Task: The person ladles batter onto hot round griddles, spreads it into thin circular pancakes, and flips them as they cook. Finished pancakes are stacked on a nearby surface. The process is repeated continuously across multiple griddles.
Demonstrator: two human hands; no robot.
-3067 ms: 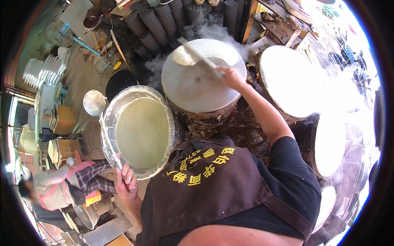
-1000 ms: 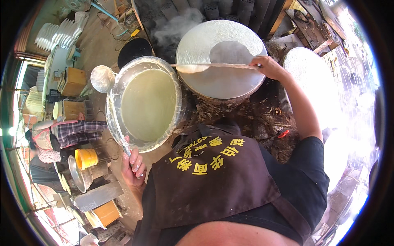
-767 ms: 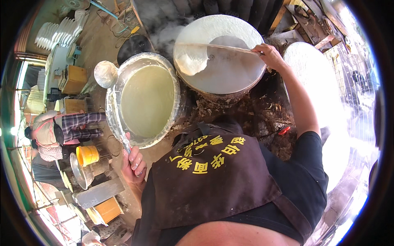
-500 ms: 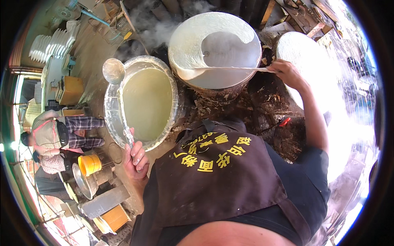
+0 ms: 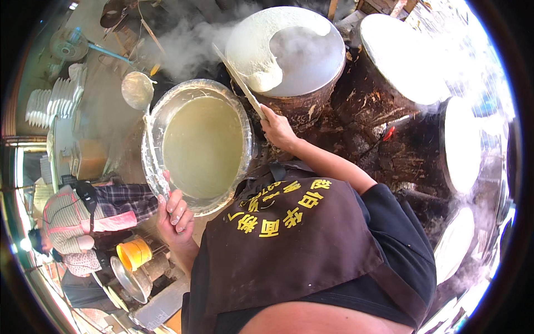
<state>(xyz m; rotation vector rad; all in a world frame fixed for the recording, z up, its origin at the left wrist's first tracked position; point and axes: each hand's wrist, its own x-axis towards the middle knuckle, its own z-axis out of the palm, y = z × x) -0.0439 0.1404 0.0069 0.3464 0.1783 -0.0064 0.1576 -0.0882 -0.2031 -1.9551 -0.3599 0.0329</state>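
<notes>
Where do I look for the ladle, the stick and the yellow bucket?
Ladle (image 5: 137, 91), head view: on its round bowl.
Stick (image 5: 239, 81), head view: midway along its length.
Yellow bucket (image 5: 142, 251), head view: on its outer wall.

I find the griddle (image 5: 308, 58) before me, with batter (image 5: 247, 47) on its far-left part; the basin (image 5: 203, 89), holding liquid (image 5: 203, 150), to its left; a second griddle (image 5: 400, 58) to its right.

The right hand (image 5: 277, 129) hides the near end of the flat stick (image 5: 239, 80); whether the stick touches the central griddle (image 5: 306, 55) cannot be told. The left hand (image 5: 177, 216) covers the lower end of the ladle handle (image 5: 150, 143). Glare bleaches the surface of the griddle at upper right (image 5: 403, 58). Steam (image 5: 192, 44) blurs the fan (image 5: 68, 45). Of 2 co-workers (image 5: 67, 214), 1 is partly hidden behind the other.
</notes>
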